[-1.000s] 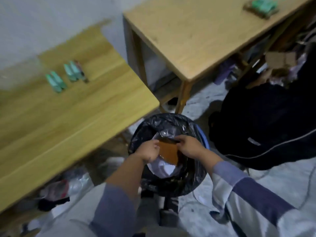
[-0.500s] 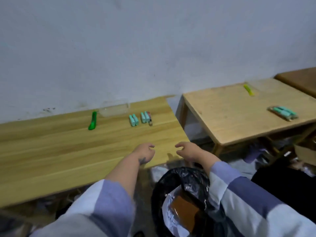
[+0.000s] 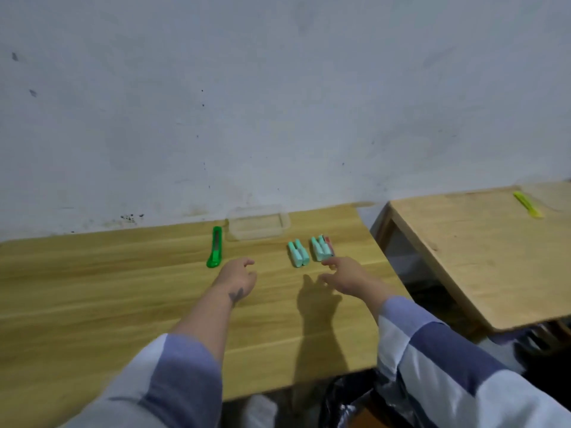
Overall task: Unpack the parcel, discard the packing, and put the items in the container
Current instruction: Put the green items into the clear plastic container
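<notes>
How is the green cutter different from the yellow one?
The bright green utility knife lies on the near wooden table, close to the left hand; the yellow-green utility knife lies on the far wooden table, out of reach. Green looks darker. Both lie flat near the wall.

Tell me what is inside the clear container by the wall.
Nothing shows inside the clear container; wood grain is visible through it. The mint items lie on the table in front of it. No hand covers it.
</notes>
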`<action>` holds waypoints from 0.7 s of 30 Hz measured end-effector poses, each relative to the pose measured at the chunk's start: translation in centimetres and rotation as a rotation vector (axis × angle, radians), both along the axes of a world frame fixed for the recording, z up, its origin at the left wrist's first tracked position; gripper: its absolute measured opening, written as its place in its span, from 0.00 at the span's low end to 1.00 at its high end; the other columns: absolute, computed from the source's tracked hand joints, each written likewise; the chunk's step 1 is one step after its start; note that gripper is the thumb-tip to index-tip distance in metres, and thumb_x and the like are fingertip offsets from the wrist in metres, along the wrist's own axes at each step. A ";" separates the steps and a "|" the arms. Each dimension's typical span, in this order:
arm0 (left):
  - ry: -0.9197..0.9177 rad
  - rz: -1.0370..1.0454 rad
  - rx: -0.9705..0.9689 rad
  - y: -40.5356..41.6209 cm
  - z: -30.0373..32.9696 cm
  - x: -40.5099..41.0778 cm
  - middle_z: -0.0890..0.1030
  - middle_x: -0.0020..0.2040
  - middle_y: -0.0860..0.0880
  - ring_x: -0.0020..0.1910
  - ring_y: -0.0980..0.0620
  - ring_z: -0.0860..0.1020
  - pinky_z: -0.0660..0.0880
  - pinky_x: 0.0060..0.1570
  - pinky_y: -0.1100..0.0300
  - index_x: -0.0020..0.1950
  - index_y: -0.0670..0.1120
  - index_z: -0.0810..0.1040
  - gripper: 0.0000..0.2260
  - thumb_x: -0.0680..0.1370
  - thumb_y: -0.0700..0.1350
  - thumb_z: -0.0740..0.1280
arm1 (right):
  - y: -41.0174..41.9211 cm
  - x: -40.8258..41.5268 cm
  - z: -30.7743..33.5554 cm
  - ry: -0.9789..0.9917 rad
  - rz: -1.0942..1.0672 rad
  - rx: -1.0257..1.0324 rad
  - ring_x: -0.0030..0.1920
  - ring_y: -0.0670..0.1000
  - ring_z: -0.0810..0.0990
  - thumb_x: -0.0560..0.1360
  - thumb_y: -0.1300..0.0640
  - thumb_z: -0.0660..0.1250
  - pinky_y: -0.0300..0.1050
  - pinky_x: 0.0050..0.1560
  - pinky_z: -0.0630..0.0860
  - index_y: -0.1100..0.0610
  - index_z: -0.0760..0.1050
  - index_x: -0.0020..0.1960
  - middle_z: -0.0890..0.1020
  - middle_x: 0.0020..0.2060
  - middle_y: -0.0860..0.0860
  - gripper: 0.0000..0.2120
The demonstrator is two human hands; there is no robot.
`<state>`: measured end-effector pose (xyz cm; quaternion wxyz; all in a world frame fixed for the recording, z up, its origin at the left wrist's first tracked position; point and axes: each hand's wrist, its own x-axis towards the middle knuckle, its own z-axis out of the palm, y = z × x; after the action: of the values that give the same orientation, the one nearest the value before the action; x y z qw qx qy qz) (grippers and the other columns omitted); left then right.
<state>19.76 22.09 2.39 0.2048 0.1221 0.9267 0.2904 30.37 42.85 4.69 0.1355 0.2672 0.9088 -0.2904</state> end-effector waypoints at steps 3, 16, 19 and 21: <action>0.068 -0.019 -0.013 -0.2 -0.6 -4.9 0.71 0.70 0.43 0.67 0.44 0.72 0.68 0.64 0.57 0.71 0.44 0.68 0.20 0.79 0.44 0.63 | 0.0 -4.1 -0.9 -0.004 -0.066 0.082 0.64 0.60 0.72 0.74 0.46 0.66 0.51 0.67 0.68 0.50 0.66 0.70 0.67 0.68 0.57 0.27; 0.089 0.128 0.046 2.4 -3.2 -14.8 0.57 0.77 0.43 0.74 0.43 0.60 0.63 0.68 0.51 0.78 0.43 0.52 0.38 0.76 0.57 0.66 | -1.3 -10.8 -6.6 -0.051 -0.283 0.185 0.67 0.61 0.62 0.69 0.36 0.66 0.58 0.64 0.69 0.47 0.67 0.67 0.52 0.75 0.53 0.30; 0.073 0.128 0.018 2.9 -3.6 -15.2 0.58 0.77 0.44 0.73 0.43 0.62 0.66 0.65 0.50 0.78 0.43 0.50 0.37 0.77 0.57 0.64 | -1.1 -11.2 -7.1 0.001 -0.288 0.207 0.65 0.61 0.64 0.70 0.39 0.67 0.54 0.64 0.68 0.47 0.69 0.67 0.55 0.75 0.55 0.27; 0.067 0.132 0.006 3.1 -3.8 -15.2 0.59 0.77 0.45 0.73 0.43 0.64 0.68 0.62 0.50 0.79 0.45 0.49 0.36 0.78 0.56 0.63 | -0.7 -11.2 -7.1 0.021 -0.265 0.203 0.65 0.60 0.65 0.70 0.41 0.68 0.52 0.65 0.68 0.46 0.70 0.66 0.56 0.75 0.53 0.27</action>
<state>4.53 25.17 -1.43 0.1537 0.0709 0.9382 0.3020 19.16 42.11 -2.36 0.0589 0.3938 0.8917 -0.2154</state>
